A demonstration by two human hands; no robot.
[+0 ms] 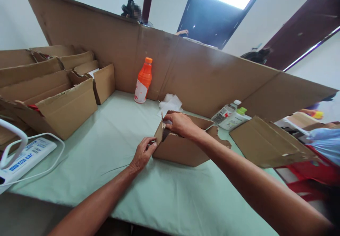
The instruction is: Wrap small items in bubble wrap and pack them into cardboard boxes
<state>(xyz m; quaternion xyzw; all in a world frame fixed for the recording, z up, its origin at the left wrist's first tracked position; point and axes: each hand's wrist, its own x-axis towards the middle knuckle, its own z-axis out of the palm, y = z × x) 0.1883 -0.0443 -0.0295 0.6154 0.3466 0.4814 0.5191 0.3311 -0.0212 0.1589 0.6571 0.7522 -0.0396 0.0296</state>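
A small open cardboard box [183, 150] lies on the pale green table [111, 137] in the middle of the view. My left hand [142, 153] pinches the box's near left corner and side flap. My right hand [178, 123] reaches over the top of the box, fingers curled on the flap edge by a small white item inside the opening. What the box holds is mostly hidden by my right hand.
An orange bottle [143, 80] and crumpled white wrapping [170, 103] stand behind the box by a tall cardboard screen [111, 41]. Open cartons [61, 98] fill the left; a white power strip [25, 156] lies at front left. Two clear bottles [230, 114] and flat cardboard [265, 144] lie right.
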